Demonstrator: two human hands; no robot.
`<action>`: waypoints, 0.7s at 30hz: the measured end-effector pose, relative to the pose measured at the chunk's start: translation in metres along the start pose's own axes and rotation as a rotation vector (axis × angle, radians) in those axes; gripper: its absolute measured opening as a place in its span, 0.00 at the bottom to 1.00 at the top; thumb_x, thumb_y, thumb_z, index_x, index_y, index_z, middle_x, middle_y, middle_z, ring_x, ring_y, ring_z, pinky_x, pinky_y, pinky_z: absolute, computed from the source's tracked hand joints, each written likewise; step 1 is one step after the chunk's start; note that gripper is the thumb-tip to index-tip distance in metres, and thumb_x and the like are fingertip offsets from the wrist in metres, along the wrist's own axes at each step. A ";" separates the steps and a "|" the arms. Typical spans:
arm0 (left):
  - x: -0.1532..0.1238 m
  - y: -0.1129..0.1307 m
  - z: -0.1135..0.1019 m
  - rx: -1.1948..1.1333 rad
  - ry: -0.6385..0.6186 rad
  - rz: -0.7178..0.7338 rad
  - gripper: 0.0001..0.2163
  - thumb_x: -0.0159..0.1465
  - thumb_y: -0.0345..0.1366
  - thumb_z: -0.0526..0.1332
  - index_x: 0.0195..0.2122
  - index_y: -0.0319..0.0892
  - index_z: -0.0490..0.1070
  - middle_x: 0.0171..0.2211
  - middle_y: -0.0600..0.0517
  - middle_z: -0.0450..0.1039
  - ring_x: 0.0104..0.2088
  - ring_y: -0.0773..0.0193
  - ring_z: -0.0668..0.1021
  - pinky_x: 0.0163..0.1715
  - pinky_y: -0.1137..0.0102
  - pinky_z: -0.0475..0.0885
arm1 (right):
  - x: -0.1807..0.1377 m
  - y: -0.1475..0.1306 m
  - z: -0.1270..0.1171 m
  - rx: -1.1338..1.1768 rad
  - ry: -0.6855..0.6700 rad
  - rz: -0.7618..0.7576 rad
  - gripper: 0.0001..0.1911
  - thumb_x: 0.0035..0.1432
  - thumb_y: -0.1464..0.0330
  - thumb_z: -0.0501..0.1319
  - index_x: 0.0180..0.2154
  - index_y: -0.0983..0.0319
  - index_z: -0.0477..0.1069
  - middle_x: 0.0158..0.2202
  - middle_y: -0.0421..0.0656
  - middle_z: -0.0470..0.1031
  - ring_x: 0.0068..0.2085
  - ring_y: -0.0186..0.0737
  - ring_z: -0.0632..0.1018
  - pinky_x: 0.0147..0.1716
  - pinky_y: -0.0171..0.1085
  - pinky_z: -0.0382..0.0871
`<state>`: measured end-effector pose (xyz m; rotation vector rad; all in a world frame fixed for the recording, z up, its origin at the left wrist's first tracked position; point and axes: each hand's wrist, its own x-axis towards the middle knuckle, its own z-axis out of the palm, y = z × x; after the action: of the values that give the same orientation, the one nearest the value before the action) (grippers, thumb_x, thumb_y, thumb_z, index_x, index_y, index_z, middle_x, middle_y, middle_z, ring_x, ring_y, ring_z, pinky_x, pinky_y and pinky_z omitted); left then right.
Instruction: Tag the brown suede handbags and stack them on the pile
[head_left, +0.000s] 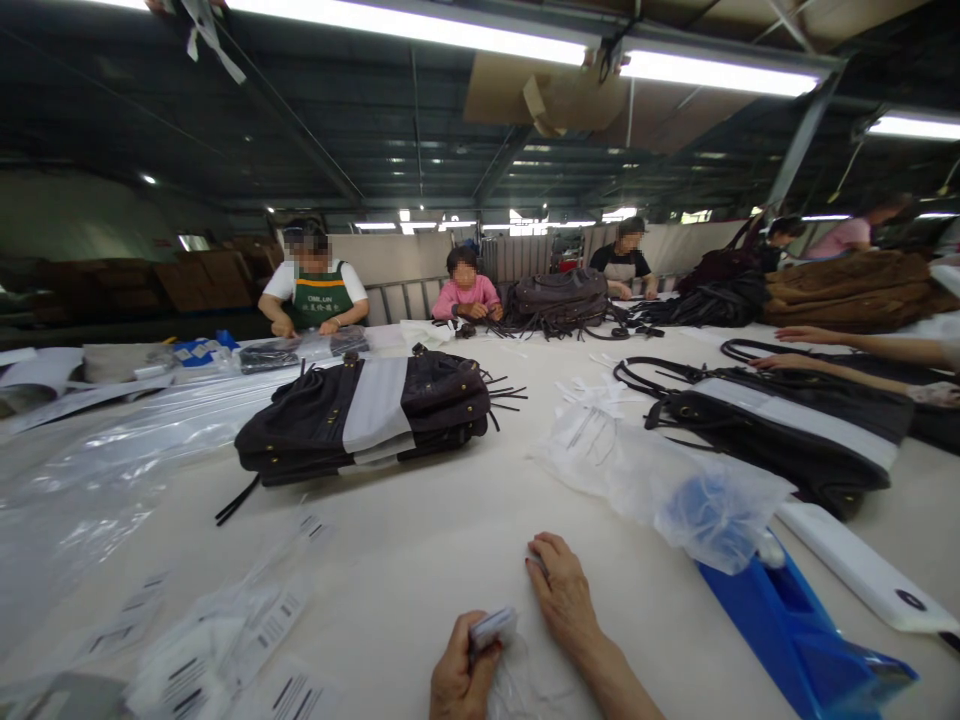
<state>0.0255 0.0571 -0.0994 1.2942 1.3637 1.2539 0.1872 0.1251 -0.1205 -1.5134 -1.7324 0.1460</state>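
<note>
My left hand is closed around a small stack of white cards, gripped between thumb and fingers. Thin pale strings trail from the stack onto the table. To its right, my right hand rests low over the white tabletop with curled fingers. A small greyish edge shows at its fingertips, too little to name. Ahead of both hands lies a dark bag with a white paper band around it. Loose printed labels in clear plastic are spread at the lower left.
A blue tape dispenser and a white bar-shaped device lie at the right, beside a crumpled plastic bag. Another banded dark bag is near a co-worker's hands. Clear plastic sheets cover the left side. Several people work across the table.
</note>
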 end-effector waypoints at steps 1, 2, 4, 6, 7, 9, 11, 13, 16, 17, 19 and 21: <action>0.000 0.000 0.000 -0.001 -0.001 0.001 0.19 0.52 0.53 0.59 0.33 0.41 0.71 0.26 0.53 0.69 0.29 0.64 0.70 0.31 0.74 0.66 | 0.000 0.000 0.000 -0.003 0.002 0.000 0.10 0.57 0.70 0.51 0.39 0.62 0.69 0.43 0.47 0.71 0.44 0.42 0.72 0.45 0.42 0.67; 0.000 -0.001 0.000 -0.003 -0.003 0.002 0.18 0.52 0.52 0.59 0.33 0.41 0.71 0.26 0.54 0.69 0.29 0.65 0.70 0.32 0.74 0.66 | 0.000 0.001 0.000 -0.005 0.005 0.001 0.10 0.57 0.70 0.52 0.39 0.62 0.69 0.43 0.47 0.71 0.44 0.42 0.72 0.45 0.42 0.67; 0.000 -0.002 0.000 -0.005 -0.002 0.004 0.18 0.52 0.52 0.59 0.33 0.41 0.70 0.27 0.54 0.69 0.29 0.65 0.70 0.32 0.74 0.65 | 0.000 0.001 0.001 -0.006 0.011 -0.001 0.10 0.57 0.70 0.52 0.39 0.62 0.69 0.43 0.47 0.71 0.44 0.42 0.72 0.44 0.41 0.67; 0.000 -0.002 0.000 -0.002 0.002 0.003 0.18 0.52 0.52 0.59 0.33 0.41 0.70 0.27 0.54 0.69 0.29 0.65 0.70 0.32 0.74 0.65 | 0.000 0.002 0.001 -0.004 0.011 -0.006 0.10 0.57 0.70 0.52 0.39 0.62 0.69 0.42 0.47 0.71 0.44 0.42 0.72 0.44 0.41 0.67; 0.000 -0.003 0.000 0.000 0.004 0.000 0.18 0.52 0.52 0.59 0.33 0.41 0.70 0.27 0.54 0.69 0.29 0.65 0.70 0.32 0.74 0.65 | 0.000 0.001 0.001 -0.003 0.012 -0.007 0.11 0.57 0.70 0.51 0.39 0.62 0.69 0.42 0.47 0.71 0.44 0.42 0.72 0.44 0.41 0.67; 0.000 -0.002 0.000 0.003 0.006 -0.009 0.18 0.52 0.52 0.59 0.33 0.41 0.70 0.26 0.54 0.69 0.29 0.65 0.70 0.32 0.74 0.65 | 0.000 0.001 0.001 -0.005 0.016 -0.007 0.11 0.57 0.70 0.51 0.39 0.62 0.69 0.42 0.47 0.71 0.44 0.42 0.72 0.44 0.41 0.67; 0.000 -0.002 0.000 0.005 0.002 -0.016 0.18 0.52 0.52 0.59 0.33 0.41 0.70 0.26 0.54 0.69 0.28 0.65 0.70 0.31 0.75 0.65 | 0.000 0.001 0.001 -0.007 0.020 -0.005 0.11 0.57 0.70 0.51 0.39 0.62 0.69 0.43 0.47 0.71 0.45 0.42 0.72 0.44 0.41 0.67; 0.000 -0.001 0.000 0.008 -0.006 -0.017 0.18 0.53 0.52 0.59 0.33 0.41 0.70 0.26 0.54 0.69 0.28 0.65 0.69 0.32 0.75 0.65 | -0.001 0.001 0.001 -0.008 0.018 -0.001 0.11 0.57 0.69 0.51 0.40 0.62 0.69 0.43 0.47 0.71 0.45 0.42 0.72 0.45 0.41 0.66; 0.000 0.001 0.000 0.011 -0.002 -0.012 0.19 0.52 0.53 0.58 0.33 0.41 0.71 0.27 0.54 0.70 0.29 0.65 0.70 0.32 0.74 0.66 | -0.001 0.001 0.001 -0.009 0.009 0.002 0.11 0.57 0.69 0.51 0.40 0.62 0.69 0.43 0.47 0.70 0.45 0.42 0.72 0.45 0.42 0.67; 0.000 0.001 0.000 0.010 0.003 -0.010 0.19 0.52 0.53 0.58 0.33 0.41 0.71 0.27 0.54 0.70 0.29 0.65 0.70 0.32 0.74 0.66 | -0.001 0.001 0.000 -0.009 0.007 0.003 0.11 0.57 0.69 0.51 0.40 0.62 0.69 0.43 0.47 0.70 0.45 0.42 0.72 0.45 0.42 0.67; 0.000 0.001 0.000 0.006 0.009 -0.007 0.19 0.52 0.53 0.59 0.33 0.41 0.71 0.27 0.54 0.70 0.29 0.65 0.70 0.32 0.74 0.66 | -0.001 0.000 0.000 -0.009 0.007 0.002 0.11 0.57 0.69 0.51 0.40 0.62 0.69 0.43 0.48 0.71 0.45 0.42 0.72 0.45 0.42 0.67; -0.001 0.001 0.000 0.003 0.012 -0.009 0.19 0.52 0.54 0.59 0.33 0.41 0.71 0.27 0.54 0.70 0.29 0.65 0.70 0.32 0.74 0.66 | -0.001 0.000 0.000 -0.008 0.015 0.003 0.11 0.57 0.69 0.51 0.40 0.62 0.69 0.43 0.47 0.71 0.44 0.42 0.72 0.45 0.42 0.67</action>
<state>0.0259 0.0565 -0.0987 1.2832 1.3789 1.2562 0.1870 0.1244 -0.1205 -1.5198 -1.7203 0.1289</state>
